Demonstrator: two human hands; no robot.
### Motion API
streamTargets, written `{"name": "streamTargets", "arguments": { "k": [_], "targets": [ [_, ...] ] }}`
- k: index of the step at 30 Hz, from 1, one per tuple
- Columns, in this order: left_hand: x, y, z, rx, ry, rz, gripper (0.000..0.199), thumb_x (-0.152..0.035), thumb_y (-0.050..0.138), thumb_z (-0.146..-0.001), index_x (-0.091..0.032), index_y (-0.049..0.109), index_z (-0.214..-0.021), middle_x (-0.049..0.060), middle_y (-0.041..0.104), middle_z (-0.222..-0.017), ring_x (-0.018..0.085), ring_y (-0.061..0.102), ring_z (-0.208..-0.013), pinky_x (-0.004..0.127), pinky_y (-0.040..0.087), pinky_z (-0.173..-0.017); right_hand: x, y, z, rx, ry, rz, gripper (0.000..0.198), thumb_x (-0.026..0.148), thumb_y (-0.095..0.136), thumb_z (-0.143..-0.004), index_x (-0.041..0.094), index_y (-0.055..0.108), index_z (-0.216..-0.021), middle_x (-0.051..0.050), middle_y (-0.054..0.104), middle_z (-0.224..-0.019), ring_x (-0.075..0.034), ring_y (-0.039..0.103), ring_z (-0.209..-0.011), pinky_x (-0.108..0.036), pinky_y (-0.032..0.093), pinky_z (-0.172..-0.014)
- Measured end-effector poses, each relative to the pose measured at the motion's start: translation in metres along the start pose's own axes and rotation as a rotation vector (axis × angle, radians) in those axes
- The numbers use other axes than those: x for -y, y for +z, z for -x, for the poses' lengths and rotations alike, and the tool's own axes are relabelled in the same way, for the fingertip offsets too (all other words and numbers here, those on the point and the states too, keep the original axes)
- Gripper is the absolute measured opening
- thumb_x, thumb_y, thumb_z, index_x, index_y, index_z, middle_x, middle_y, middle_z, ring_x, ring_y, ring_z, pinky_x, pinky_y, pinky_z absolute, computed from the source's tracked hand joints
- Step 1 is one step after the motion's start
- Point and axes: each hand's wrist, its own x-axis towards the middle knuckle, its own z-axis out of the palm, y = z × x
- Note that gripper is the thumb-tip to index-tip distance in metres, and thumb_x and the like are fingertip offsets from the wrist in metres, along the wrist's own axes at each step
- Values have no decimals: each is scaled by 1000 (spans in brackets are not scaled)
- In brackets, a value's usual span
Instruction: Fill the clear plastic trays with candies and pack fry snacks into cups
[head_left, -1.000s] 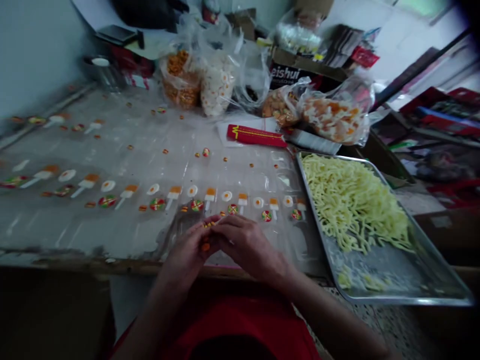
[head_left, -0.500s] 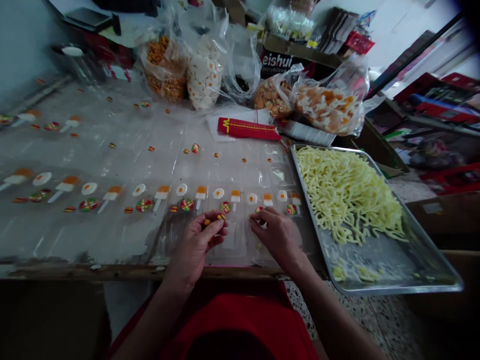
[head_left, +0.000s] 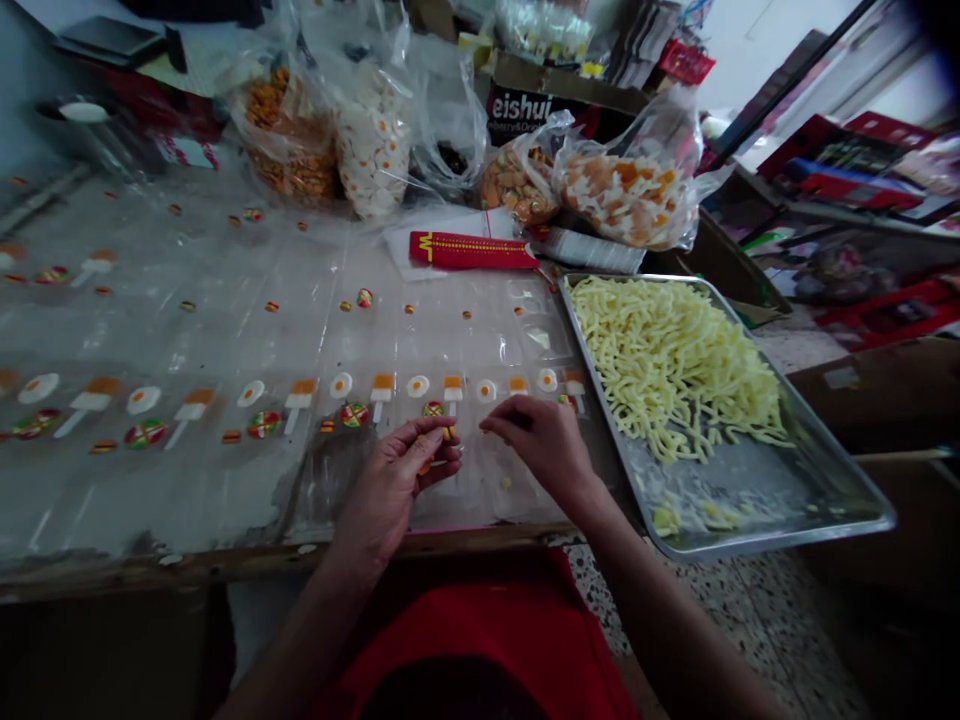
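My left hand [head_left: 397,468] is closed around several small burger-shaped candies [head_left: 448,433], one showing between thumb and forefinger. To its right, my right hand [head_left: 547,448] hovers with its fingertips pinched together; whether anything is between them I cannot make out. Beneath both hands lie clear plastic trays [head_left: 481,492]. Along their row sit fried-egg candies [head_left: 418,386], orange-and-white popsicle-shaped candies [head_left: 382,388] and round pizza-like candies [head_left: 354,413]. A burger candy [head_left: 328,426] lies left of my left hand. The right hand partly covers the trays at the row's right end.
A metal tray [head_left: 840,510] of pale yellow noodle-like strands [head_left: 675,360] stands at the right. Bags of orange pieces [head_left: 289,160], egg candies [head_left: 373,150] and popsicle candies [head_left: 626,200] line the back, near a red card strip [head_left: 472,251]. More trays extend left.
My right hand has lifted slightly and moved left, toward my left hand. The left hand still holds the burger candies. The whole view has shifted, moving the table leftward in the picture.
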Motion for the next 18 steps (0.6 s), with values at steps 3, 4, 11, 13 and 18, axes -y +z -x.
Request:
{"name": "streamTargets", "arguments": {
  "k": [3,4,11,13,18],
  "targets": [
    [7,4,-3,29,7,-43,31,-30,86,-73,-16,77,-99,6,73,-91,14,68,-80,26,58,-79,10,5,24,-34,-49,-264,13,32,73,-90,23,80,-95,-2,76,-80,-15,66,-68,-26,50,-64],
    [11,5,-5,49,16,-66,29,-30,87,-73,-17,78,-97,5,74,-92,14,68,-82,25,58,-80,11,7,32,-53,-66,-342,14,31,73,-90,24,80,-99,-2,76,-84,-15,67,-71,-26,51,-67],
    [31,18,-10,72,-87,-201,29,-34,95,-59,-20,80,-80,3,73,-78,12,59,-71,20,47,-64,0,-1,61,10,118,-876,13,29,80,-83,25,83,-94,-2,75,-83,-15,66,-73,-25,53,-65],
    [35,28,-8,94,-113,-198,29,-35,94,-61,-20,81,-82,5,73,-80,13,60,-74,21,47,-67,-4,-9,65,14,207,-944,14,31,82,-81,25,83,-94,-2,76,-81,-15,66,-70,-25,54,-65],
    [43,60,-4,208,-155,-63,37,-46,84,-77,-19,81,-102,3,67,-81,8,52,-67,18,43,-60,-23,-37,58,-111,297,-812,20,34,84,-77,22,83,-93,-4,77,-81,-17,68,-70,-28,55,-70]
  ]
}}
